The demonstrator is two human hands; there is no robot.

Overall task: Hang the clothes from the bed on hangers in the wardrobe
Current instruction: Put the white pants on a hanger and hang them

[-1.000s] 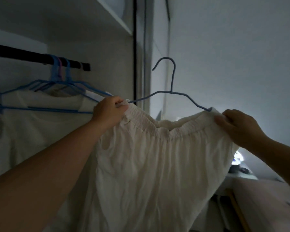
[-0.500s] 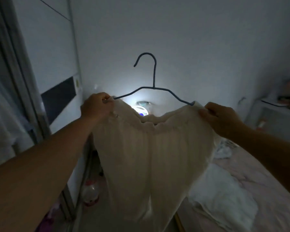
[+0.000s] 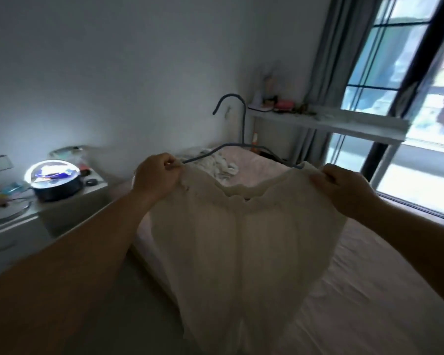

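Now bedward: gauzy cream skirt (image 3: 244, 242), wire hanger (image 3: 242, 129)

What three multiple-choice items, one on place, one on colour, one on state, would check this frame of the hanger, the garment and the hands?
1. Where does the crumpled white clothing lie?
A. on the pink bed
B. on the nightstand
C. on the window shelf

2. What colour is the wire hanger?
A. red
B. blue
C. white

3. How is the cream garment held?
A. draped over one forearm
B. lying flat on the bed
C. gripped at both waistband ends

Answers:
1. A: it sits on the bed sheet beyond the hanger.
2. B: hook and arms show blue against the wall.
3. C: the left hand and right hand each pinch one end, with the garment hanging between them.
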